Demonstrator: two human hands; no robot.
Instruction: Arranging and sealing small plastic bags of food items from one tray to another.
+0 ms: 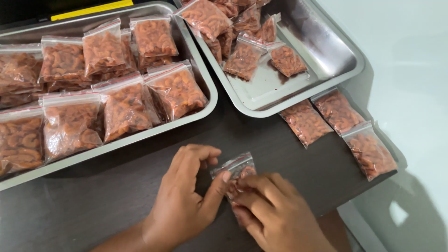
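Item: small bag [234, 166] w/ zip seal, clear plastic, orange-brown snack pieces inside. Flat on dark bench [116, 186], near front edge. Prob. light, soft, crinkly; film likely slick, contents may crush, so best held at zip strip or side edges.

Left hand [184, 198]: just left of bag, fingers curled, thumb tip pressing bag's top corner; narrow pinch.
Right hand [275, 210]: lying over bag's lower half, fingers bent, pressing it down; closed onto it.

Beyond bag, to the right: three filled bags [338, 128] in a row on bench.
Behind bag: steel tray [326, 56], part full.
Behind and left of bag: larger tray [205, 109], packed w/ bigger bags [126, 107].
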